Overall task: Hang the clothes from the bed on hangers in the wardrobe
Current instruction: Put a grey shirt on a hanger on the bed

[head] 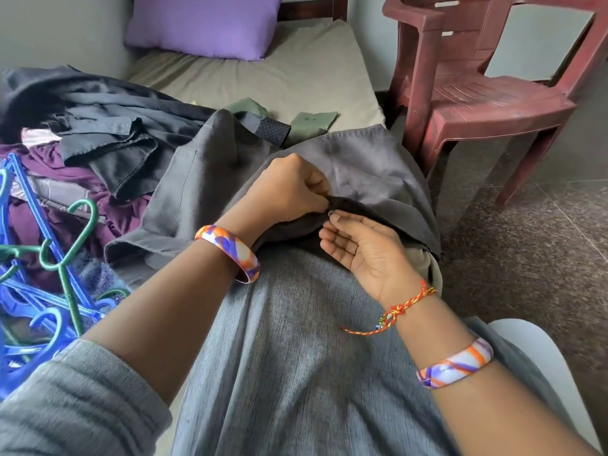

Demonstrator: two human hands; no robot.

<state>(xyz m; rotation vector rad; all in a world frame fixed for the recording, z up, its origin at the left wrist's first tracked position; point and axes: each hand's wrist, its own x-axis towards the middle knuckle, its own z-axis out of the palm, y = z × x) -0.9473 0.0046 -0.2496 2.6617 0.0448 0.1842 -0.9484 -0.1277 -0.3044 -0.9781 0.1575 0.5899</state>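
Note:
A dark grey shirt [204,179] lies spread across the bed's near edge and over my lap. My left hand [292,189] pinches a fold of its dark edge with curled fingers. My right hand [358,245] lies palm up just beside that fold, fingers loosely bent, the fingertips close to a small button [330,212] on the fabric. A heap of black, purple and patterned clothes [82,149] sits on the bed at the left. Blue and green plastic hangers [49,274] are piled at the left edge. The wardrobe is out of view.
A purple pillow [204,24] lies at the head of the beige mattress [296,70]. An olive green garment [296,120] peeks out behind the grey shirt. A maroon plastic chair [487,93] stands on the speckled floor to the right of the bed.

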